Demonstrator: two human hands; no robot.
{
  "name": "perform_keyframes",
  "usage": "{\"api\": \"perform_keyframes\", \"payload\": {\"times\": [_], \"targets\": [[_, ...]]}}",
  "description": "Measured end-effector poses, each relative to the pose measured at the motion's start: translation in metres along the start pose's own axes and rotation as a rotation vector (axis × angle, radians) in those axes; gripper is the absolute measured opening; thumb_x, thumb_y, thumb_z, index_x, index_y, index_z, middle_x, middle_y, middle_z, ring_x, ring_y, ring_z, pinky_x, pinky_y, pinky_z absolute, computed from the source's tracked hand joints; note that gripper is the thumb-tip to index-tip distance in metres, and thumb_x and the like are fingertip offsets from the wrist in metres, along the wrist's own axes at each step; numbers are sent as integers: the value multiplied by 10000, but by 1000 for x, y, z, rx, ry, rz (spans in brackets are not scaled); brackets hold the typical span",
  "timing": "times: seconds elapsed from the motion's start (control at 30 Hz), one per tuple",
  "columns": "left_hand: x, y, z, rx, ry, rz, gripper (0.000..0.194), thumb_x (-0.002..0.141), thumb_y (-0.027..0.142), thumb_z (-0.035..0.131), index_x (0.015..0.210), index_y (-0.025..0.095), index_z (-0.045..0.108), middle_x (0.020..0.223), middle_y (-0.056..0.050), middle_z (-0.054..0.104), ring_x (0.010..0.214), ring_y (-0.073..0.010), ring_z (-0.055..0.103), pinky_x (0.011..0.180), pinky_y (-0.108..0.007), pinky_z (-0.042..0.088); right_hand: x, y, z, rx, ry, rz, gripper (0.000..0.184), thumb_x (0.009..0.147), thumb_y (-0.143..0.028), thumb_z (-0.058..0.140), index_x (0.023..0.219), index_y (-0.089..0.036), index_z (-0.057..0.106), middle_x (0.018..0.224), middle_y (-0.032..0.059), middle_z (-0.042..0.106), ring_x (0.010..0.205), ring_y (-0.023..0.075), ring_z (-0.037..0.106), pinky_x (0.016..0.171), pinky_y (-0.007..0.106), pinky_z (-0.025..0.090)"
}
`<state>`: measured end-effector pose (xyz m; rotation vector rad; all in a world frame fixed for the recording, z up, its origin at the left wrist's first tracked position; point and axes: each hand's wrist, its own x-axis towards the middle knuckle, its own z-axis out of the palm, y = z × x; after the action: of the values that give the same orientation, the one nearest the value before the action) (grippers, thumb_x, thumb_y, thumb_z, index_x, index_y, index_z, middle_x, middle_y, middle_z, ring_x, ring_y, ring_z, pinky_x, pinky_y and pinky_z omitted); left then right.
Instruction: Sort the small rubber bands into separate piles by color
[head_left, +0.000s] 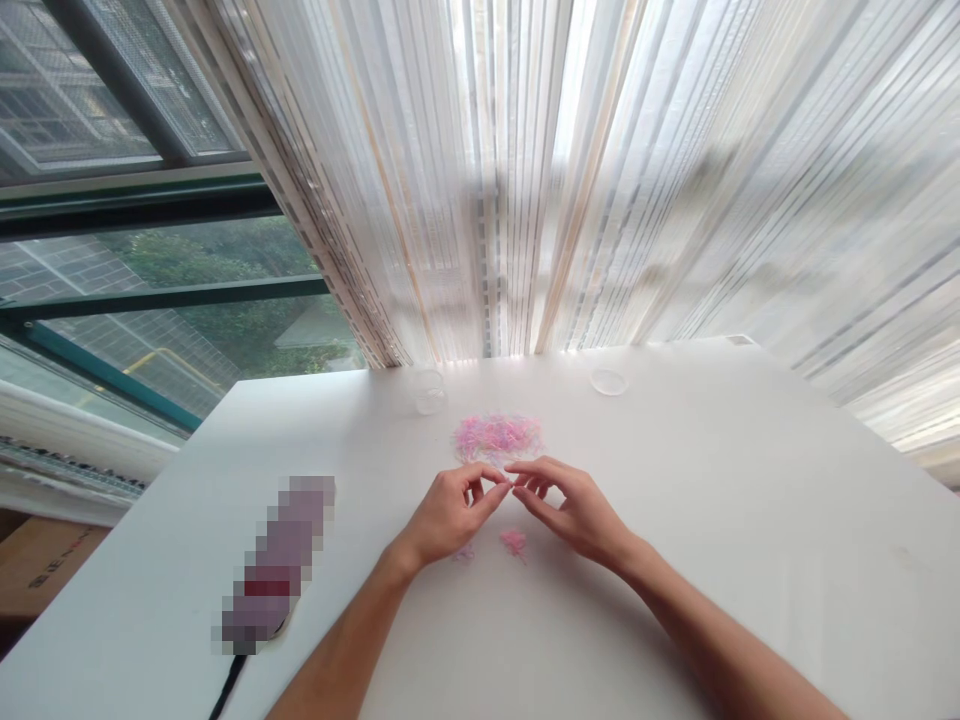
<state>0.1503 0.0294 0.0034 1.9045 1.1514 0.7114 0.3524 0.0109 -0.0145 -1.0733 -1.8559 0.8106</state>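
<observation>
Over the middle of the white table, my left hand [448, 515] pinches with thumb and index finger together. My right hand [583, 512] meets it fingertip to fingertip, its thumb and a finger nearly closed and the index finger reaching over. Whatever lies between the fingertips is too small to name. Just beyond both hands spreads a loose pile of thin pink and lilac pieces [496, 437]. On the near side are a small pink clump [514, 542] and a smaller lilac clump [465, 551], the latter beside my left wrist.
A clear round container [430, 392] and a clear round lid or dish [608, 382] stand at the table's [750, 560] far side. At left lies a blurred-out purplish object [274, 570] with a black cord [226, 688]. Striped curtains [510, 180] hang behind, a cardboard box [49, 565] lower left.
</observation>
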Motion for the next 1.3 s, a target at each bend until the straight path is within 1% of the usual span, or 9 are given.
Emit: {"api": "perform_keyframes", "payload": {"times": [0.1,0.23,0.3,0.5,0.63,0.83,0.97,1.07,1.3], "targets": [[-1,1,1,5,-42,5,256,925,405,568,928,192,710,704,11,647,545,-100,459,525,-211,389,0,2,-1,-37,-3,-38,248,930,-181,547,1129,-244,680,921,39,687,732,131,619,682,252,529],[-2,1,2,-6,-82,-14,263,926,420,571,900,189,693,646,30,588,534,-97,438,534,-214,385,0,1,-4,-27,-15,-21,119,897,-162,579,917,-214,684,852,28,682,721,135,616,671,253,512],[-2,2,2,-23,-98,-22,260,929,418,569,896,189,688,663,29,594,547,-97,445,546,-215,389,0,-1,-4,-15,-13,10,79,884,-168,592,869,-205,659,813,19,674,710,136,612,656,249,507],[-2,2,2,-51,-101,-26,290,928,446,569,903,184,690,711,13,629,574,-103,468,560,-222,396,1,-3,-4,21,-67,48,104,893,-190,580,940,-202,671,848,25,718,722,137,627,670,253,514],[-2,2,1,-64,-100,-6,267,934,416,561,913,183,690,811,-15,692,640,-118,532,593,-227,417,1,-3,-5,16,-101,54,102,899,-236,590,876,-200,682,819,26,726,716,142,621,668,259,511],[-2,3,1,-53,-91,-2,278,931,420,556,919,183,701,817,-27,710,651,-131,548,608,-241,429,1,-4,-5,-9,-61,53,96,882,-231,579,825,-202,651,768,19,696,687,144,597,658,270,508],[-2,4,-1,-51,-86,2,260,945,382,524,923,189,696,878,-34,733,673,-135,569,612,-239,437,2,-5,-6,-36,-25,57,91,855,-200,571,799,-205,643,744,13,684,674,143,595,647,268,512],[-1,2,-3,9,-28,4,248,950,371,519,922,196,693,867,-19,726,654,-126,562,612,-231,440,3,-5,-7,-56,-3,68,85,839,-183,572,801,-205,645,738,8,687,676,142,603,653,263,517],[6,-17,-11,233,255,-34,171,912,321,568,943,218,702,878,2,723,606,-117,561,657,-237,466,3,-4,-7,-39,17,165,62,793,-172,572,756,-207,608,733,2,722,653,139,633,671,270,528]]}}
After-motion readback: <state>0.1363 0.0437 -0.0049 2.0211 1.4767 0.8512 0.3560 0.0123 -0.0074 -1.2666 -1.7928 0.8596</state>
